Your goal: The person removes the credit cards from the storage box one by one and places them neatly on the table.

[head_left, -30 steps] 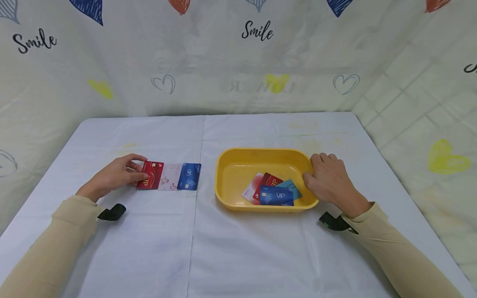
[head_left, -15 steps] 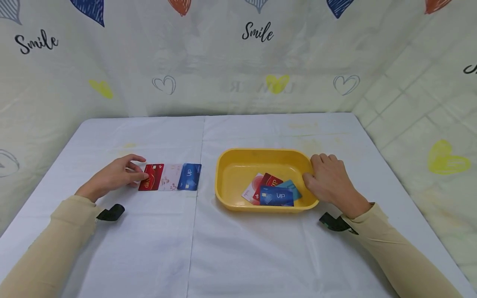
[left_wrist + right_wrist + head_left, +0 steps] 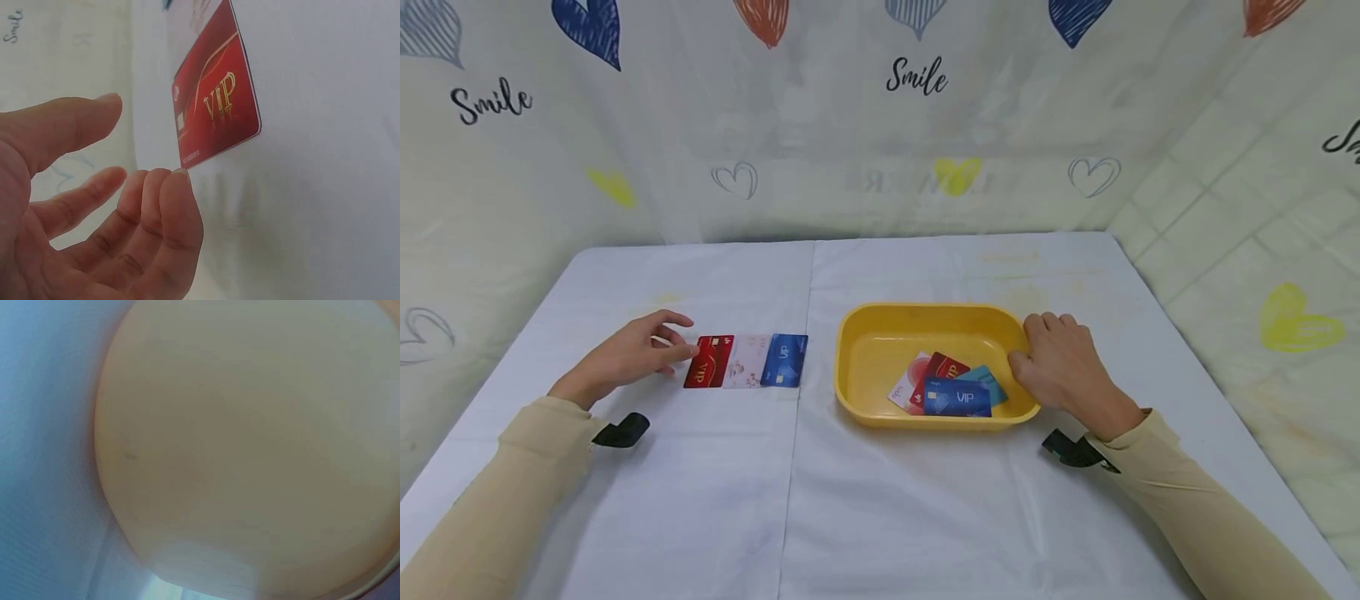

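Note:
In the head view, three cards lie in a row on the white table, their edges meeting or slightly overlapping: a red VIP card (image 3: 709, 362), a pale floral card (image 3: 748, 361) and a blue VIP card (image 3: 785, 361). My left hand (image 3: 628, 354) hovers at the left edge of the red card, thumb and bent fingers apart, with nothing between them. The left wrist view has its fingertips (image 3: 178, 178) by the card's corner; contact is hard to tell. My right hand (image 3: 1067, 362) grips the right rim of a yellow tray (image 3: 928, 310). Its outer wall (image 3: 250, 456) fills the right wrist view.
Inside the tray, several cards overlap: a blue VIP card (image 3: 957, 397) on top, a red card (image 3: 946, 365), a pink and white card (image 3: 906, 383) and a teal card (image 3: 992, 383). A printed curtain (image 3: 850, 117) stands behind the table (image 3: 880, 508).
The red card has slid slightly right toward the floral card. My left thumb has come off it. The head view has tilted up a little; my right hand still grips the tray.

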`<state>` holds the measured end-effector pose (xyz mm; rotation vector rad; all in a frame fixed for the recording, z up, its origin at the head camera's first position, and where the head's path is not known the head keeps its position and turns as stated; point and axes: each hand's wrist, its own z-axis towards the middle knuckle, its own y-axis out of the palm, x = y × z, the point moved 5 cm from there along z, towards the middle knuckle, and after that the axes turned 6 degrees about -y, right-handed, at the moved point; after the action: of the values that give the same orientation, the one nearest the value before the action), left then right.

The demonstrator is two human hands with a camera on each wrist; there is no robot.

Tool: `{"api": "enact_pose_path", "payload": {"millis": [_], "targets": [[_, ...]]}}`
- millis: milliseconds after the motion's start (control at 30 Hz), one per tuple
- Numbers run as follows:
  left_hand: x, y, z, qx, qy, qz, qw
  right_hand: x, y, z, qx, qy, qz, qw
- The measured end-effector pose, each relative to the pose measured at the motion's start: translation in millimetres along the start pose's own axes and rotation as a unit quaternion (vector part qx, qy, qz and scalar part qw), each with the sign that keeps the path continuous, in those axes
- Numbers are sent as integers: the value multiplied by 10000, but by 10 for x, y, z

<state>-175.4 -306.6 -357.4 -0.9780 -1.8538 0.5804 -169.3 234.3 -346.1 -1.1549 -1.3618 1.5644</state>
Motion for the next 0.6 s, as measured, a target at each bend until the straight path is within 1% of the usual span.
{"api": "enact_pose_path", "payload": {"millis": [267,400,600], "targets": [[80,-30,3,298,107,146,9994,3,12,-5,78,-71,-18,9999],[152,-41,8,470,163,192,9986,-1,1,-7,153,-108,-32,9998],[285,-16,7,611,197,219,9977,-1,-2,-4,139,-82,-21,9999]]}}
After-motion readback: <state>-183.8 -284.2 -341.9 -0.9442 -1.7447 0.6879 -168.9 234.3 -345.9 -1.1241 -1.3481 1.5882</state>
